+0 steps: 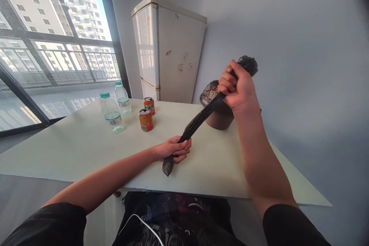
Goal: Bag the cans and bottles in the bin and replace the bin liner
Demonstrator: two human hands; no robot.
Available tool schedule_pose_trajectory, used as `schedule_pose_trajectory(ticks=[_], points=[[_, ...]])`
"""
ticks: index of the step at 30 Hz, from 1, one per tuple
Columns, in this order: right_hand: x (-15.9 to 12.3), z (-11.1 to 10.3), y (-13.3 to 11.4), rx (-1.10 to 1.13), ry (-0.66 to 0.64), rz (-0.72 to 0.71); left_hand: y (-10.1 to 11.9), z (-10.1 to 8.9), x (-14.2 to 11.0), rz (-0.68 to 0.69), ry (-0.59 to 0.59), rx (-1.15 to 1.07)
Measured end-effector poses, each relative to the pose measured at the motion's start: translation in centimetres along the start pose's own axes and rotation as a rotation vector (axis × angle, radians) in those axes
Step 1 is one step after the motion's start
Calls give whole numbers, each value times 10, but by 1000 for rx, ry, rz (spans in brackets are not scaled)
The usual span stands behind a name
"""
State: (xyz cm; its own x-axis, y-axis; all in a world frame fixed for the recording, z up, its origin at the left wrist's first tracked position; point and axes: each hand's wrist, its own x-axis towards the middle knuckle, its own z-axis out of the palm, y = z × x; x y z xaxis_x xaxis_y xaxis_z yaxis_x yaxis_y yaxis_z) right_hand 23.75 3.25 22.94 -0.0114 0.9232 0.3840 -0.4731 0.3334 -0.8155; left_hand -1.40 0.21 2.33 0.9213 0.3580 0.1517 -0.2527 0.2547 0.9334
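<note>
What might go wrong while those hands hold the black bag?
The black bag runs straight between the left hand and right hand; pulled hard, it might tear. The right hand appears in front of the brown bin, so a bump could tip it. A leftward swing might knock the nearer orange can.

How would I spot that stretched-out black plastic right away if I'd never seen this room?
Find the pale table, then the person's left hand low over its front and right hand higher up. The black plastic slants between them, bunched like a rope. Unlike the puffed dark plastic on the brown container behind, it is gripped near both ends.
</note>
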Motion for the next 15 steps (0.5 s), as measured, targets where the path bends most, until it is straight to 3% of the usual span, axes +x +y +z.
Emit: schedule_pose_trajectory(ticks=[6, 11, 13, 15], points=[[1, -18, -21, -125, 47, -121, 11, 2, -5, -191, -119, -27], [-6, -16, -12, -233, 99, -330, 17, -1, -5, -179, -73, -115], [-15, -8, -6, -377, 14, -365, 17, -5, -4, -174, -47, -156], [-27, 2, -3, -551, -164, -258, 16, -7, -3, -169, -37, -192]])
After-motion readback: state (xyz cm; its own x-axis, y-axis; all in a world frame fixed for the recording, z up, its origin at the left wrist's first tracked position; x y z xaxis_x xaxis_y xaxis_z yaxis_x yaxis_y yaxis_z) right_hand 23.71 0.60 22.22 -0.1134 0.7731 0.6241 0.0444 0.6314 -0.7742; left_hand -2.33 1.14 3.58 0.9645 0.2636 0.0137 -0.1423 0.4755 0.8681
